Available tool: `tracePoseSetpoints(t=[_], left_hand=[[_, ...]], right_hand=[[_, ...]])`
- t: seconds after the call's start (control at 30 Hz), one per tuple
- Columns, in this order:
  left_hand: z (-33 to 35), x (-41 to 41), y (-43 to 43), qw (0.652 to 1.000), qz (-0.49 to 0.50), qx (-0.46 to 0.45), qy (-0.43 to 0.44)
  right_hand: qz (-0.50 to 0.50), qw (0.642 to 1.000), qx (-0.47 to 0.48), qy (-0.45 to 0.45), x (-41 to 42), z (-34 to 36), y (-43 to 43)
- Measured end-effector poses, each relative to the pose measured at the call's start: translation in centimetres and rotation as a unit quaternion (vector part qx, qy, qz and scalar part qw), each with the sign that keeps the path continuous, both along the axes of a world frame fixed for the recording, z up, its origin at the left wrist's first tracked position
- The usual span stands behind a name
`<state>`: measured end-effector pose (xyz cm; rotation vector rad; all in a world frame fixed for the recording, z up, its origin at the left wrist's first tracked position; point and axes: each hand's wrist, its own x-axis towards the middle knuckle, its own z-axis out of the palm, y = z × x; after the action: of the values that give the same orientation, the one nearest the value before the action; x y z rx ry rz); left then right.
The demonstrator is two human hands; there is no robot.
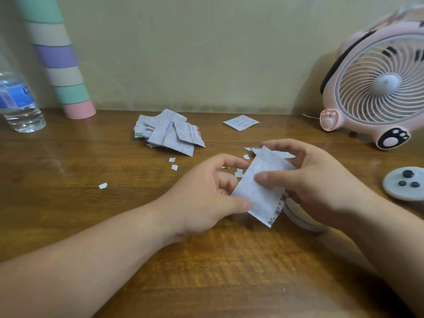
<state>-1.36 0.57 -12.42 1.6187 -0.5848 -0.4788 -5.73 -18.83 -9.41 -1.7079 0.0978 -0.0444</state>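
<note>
A printed white paper slip (259, 191) is held above the wooden table (91, 203) between both hands. My left hand (206, 193) pinches its lower left edge with thumb and fingers. My right hand (314, 180) grips its right side, thumb pressed on the printed face and fingers curled behind. A pile of similar printed slips (169, 131) lies further back in the middle. One folded slip (241, 122) lies alone to the pile's right.
Small torn paper bits (174, 167) lie scattered around the hands. A pink fan (376, 83) stands back right, a water bottle (18, 102) and a striped pastel tube (57, 58) back left. A grey disc with dark beads (406, 183) sits right; a white round object (300, 219) lies under my right wrist.
</note>
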Motion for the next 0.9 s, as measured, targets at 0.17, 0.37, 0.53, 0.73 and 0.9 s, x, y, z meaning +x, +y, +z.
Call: tracePoseSetpoints(t=[0.17, 0.37, 0.53, 0.73, 0.9], left_hand=[[-0.6, 0.1, -0.3, 0.993, 0.096, -0.067, 0.019], [-0.4, -0.1, -0.4, 0.993, 0.083, -0.077, 0.013], [-0.4, -0.4, -0.4, 0.995, 0.057, -0.088, -0.003], [-0.9, -0.5, -0.2, 0.985, 0.080, -0.102, -0.112], [-1.0, -0.6, -0.2, 0.982, 0.070, -0.100, -0.147]], right_hand=[[0.019, 0.967, 0.241, 0.086, 0.3, -0.4, 0.5], [0.083, 0.976, 0.171, 0.107, -0.1, -1.0, 1.6], [0.031, 0.993, 0.094, 0.062, -0.3, -1.3, 2.1], [-0.025, 0.981, 0.175, 0.081, -0.2, -0.9, 2.3], [-0.011, 0.972, 0.204, 0.114, -0.2, -0.6, 2.2]])
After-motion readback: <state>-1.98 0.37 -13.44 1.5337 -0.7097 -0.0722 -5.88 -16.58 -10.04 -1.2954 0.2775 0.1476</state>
